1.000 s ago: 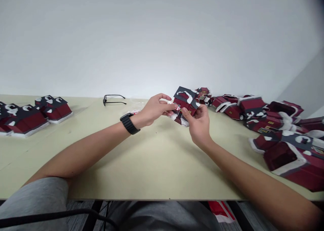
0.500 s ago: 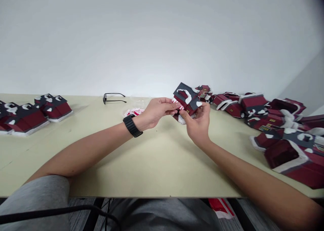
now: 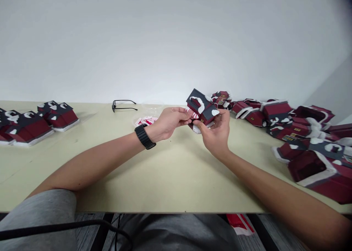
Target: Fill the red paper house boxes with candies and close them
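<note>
My right hand (image 3: pixel 216 130) grips a small dark-red model house (image 3: pixel 202 106) with a dark grey roof and white snow patches, held tilted above the table. Pinched in the fingers of my left hand (image 3: pixel 173 122) is a red-and-white striped piece (image 3: pixel 194 113), pressed against the house's near left side. My fingers cover part of that piece, so its full shape is hidden. Behind my left wrist, a clear shallow dish (image 3: pixel 133 121) holds several more red-and-white pieces (image 3: pixel 146 121).
Several similar houses (image 3: pixel 63 117) stand upright at the left of the pale table (image 3: pixel 165 177). More houses (image 3: pixel 316 177) lie jumbled along the right side. Black-framed glasses (image 3: pixel 125 106) rest near the wall, beside a clear round lid (image 3: pixel 152 105). A black cable (image 3: pixel 55 227) crosses the lower left.
The house has shifted slightly left and tilted a little in my right hand. My left hand keeps its pinch on the striped piece, almost in the same place.
</note>
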Motion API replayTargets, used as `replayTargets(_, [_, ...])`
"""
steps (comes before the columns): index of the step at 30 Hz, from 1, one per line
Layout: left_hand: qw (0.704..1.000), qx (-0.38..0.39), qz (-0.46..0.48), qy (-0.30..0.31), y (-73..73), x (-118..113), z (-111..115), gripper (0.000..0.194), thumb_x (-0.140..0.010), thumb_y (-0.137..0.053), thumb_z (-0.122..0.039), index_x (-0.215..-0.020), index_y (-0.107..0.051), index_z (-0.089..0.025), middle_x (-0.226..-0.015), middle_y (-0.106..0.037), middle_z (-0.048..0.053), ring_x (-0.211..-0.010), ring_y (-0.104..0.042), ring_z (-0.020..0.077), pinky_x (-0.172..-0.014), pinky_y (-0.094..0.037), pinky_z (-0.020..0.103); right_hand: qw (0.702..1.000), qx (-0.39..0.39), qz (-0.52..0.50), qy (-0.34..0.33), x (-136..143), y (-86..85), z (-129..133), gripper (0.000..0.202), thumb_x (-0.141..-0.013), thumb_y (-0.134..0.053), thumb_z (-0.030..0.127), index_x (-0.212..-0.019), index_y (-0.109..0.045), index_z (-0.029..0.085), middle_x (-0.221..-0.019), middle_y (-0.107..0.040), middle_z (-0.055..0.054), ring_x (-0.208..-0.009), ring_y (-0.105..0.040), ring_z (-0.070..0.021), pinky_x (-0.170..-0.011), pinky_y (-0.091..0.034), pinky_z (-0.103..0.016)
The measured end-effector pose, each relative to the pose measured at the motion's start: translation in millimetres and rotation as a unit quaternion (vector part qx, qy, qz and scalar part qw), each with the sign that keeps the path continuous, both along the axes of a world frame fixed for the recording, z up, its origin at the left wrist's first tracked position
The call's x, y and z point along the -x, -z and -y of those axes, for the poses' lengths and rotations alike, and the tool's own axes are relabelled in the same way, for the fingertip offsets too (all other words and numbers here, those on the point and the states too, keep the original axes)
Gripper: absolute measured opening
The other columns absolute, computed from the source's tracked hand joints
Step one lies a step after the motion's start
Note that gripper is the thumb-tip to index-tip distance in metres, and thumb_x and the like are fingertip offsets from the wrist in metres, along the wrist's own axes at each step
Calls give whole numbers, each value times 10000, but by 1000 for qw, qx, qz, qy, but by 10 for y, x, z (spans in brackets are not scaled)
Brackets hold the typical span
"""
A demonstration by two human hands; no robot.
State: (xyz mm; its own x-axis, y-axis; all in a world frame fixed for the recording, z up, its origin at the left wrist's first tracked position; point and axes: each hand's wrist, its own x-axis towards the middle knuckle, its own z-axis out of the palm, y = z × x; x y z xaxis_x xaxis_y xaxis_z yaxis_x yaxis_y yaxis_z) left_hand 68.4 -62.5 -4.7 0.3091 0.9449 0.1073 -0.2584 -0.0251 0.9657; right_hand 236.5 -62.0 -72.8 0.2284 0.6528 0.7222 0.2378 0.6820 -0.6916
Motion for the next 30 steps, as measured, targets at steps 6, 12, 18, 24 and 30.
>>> replayTargets(6, [1000,7,-7,24,4,26,-24,178,-845,-780,-88,-701,-676,-97,-786,-662,35,-739,-624,89,-878,-537,285,999,5,22,24,-15,15,16,569,-787,-841,554,-1082,-429,295,-997,-664,-49,-985,-685,-282,-837,-576,-395])
replayTargets(12, [997,57,4,56,42,40,-58,139,-871,-738,-42,-744,-702,-85,-836,-692,59,-807,-659,97,-890,-545,251,997,14,58,43,-43,29,52,541,-798,-835,530,-1078,-438,292,-923,-659,-35,-918,-683,-286,-797,-567,-406])
replayTargets(18, [996,30,-66,47,-24,65,-51,94,-838,-757,-58,-761,-716,-93,-774,-724,72,-648,-634,99,-784,-558,280,998,9,60,18,-75,-6,16,557,-800,-841,570,-1060,-435,294,-965,-662,-58,-984,-688,-313,-842,-576,-437])
replayTargets(24, [993,10,-94,67,-150,112,4,94,-824,-792,-134,-758,-730,-108,-757,-739,81,-642,-647,118,-738,-556,289,999,-16,48,-18,-119,-56,-26,568,-792,-846,586,-1061,-438,297,-1035,-639,-72,-1077,-668,-332,-900,-559,-451])
replayTargets(30, [944,-142,-299,-14,-215,209,-23,457,-835,-832,-530,-675,-654,-140,-689,-677,82,-586,-589,151,-604,-449,312,997,26,17,-71,-111,-138,-12,685,-730,-854,733,-1024,-405,308,-1034,-675,-55,-1038,-700,-314,-944,-583,-480])
